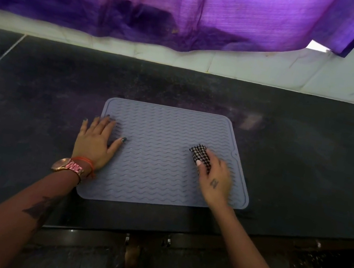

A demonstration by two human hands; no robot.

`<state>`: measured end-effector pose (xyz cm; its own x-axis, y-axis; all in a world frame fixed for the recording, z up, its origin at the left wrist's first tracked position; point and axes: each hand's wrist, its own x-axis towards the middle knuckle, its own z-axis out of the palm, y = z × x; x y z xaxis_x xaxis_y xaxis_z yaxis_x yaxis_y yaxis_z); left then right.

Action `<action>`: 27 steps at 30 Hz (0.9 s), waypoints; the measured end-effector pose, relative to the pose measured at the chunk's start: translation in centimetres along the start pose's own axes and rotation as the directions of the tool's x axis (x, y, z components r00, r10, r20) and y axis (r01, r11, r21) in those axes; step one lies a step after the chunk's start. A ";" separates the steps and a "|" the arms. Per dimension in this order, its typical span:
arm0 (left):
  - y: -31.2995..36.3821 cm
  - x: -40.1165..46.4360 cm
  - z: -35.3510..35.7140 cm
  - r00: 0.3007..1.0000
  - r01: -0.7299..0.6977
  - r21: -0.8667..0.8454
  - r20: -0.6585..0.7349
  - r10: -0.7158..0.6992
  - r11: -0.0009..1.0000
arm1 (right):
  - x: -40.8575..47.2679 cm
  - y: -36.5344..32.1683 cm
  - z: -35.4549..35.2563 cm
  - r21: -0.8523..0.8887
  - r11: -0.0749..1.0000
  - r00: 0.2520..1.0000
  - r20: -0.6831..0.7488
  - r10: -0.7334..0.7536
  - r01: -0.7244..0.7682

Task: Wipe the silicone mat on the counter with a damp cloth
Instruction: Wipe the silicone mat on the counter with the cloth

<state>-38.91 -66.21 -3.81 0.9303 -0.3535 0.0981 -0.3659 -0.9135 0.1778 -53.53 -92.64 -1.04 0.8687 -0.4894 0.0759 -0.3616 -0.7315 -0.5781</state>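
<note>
A grey silicone mat [159, 154] with wavy ridges lies flat on the dark counter [294, 164]. My left hand [96, 142] rests palm down on the mat's left edge, fingers spread, holding nothing. My right hand [216, 180] is on the right part of the mat, closed on a bunched black-and-white checked cloth [200, 157]. The cloth presses against the mat surface and sticks out from under my fingers toward the mat's middle. A watch and orange thread sit on my left wrist.
A purple curtain [168, 5] hangs over the white tiled wall [296, 76] behind the counter. A seam in the counter [5, 53] runs diagonally at the far left. The counter's front edge [179, 229] is near my body, with dark cabinets below.
</note>
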 end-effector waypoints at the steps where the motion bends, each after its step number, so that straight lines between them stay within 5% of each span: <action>1: 0.7 0.1 0.0 1.000 -0.015 -0.016 0.014 0.015 1.000 | 0.4 0.0 -0.6 0.165 0.986 0.999 0.039 0.006 -0.012; 3: 2.2 0.6 -0.1 0.998 -0.053 -0.049 0.036 0.054 0.997 | 1.4 0.4 -1.9 0.327 0.944 0.999 0.000 0.043 -0.040; 8: 4.3 2.0 -0.2 0.992 -0.093 -0.104 0.075 0.101 0.990 | 2.6 3.9 -3.6 -0.038 0.973 0.965 -0.145 0.220 -0.227; 12: 4.6 1.9 0.7 0.990 -0.077 -0.042 0.119 0.082 0.996 | 0.7 4.3 -1.5 -0.353 0.923 0.980 -0.175 0.098 -0.156; 19: 4.7 2.2 1.1 0.993 -0.069 -0.036 0.093 0.072 0.997 | -0.5 -0.8 2.2 -0.312 0.947 0.992 -0.112 0.049 -0.082; 23: 4.7 2.1 1.1 0.993 -0.070 -0.035 0.095 0.073 0.997 | -1.2 -3.1 3.1 -0.173 0.985 1.000 -0.004 -0.029 0.027; 25: 4.7 2.1 1.1 0.993 -0.070 -0.037 0.096 0.073 0.997 | -0.9 -3.5 2.5 0.076 0.996 0.994 0.102 -0.051 0.043; 27: 4.6 2.0 1.1 0.992 -0.071 -0.042 0.098 0.075 0.997 | -0.1 -3.2 0.9 0.444 0.887 0.971 0.237 0.020 -0.127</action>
<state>-38.70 -71.35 -3.91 0.8984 -0.4389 0.0143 -0.4317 -0.8769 0.2114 -52.19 -89.79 0.10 0.9169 -0.3771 -0.1304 -0.2802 -0.3757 -0.8834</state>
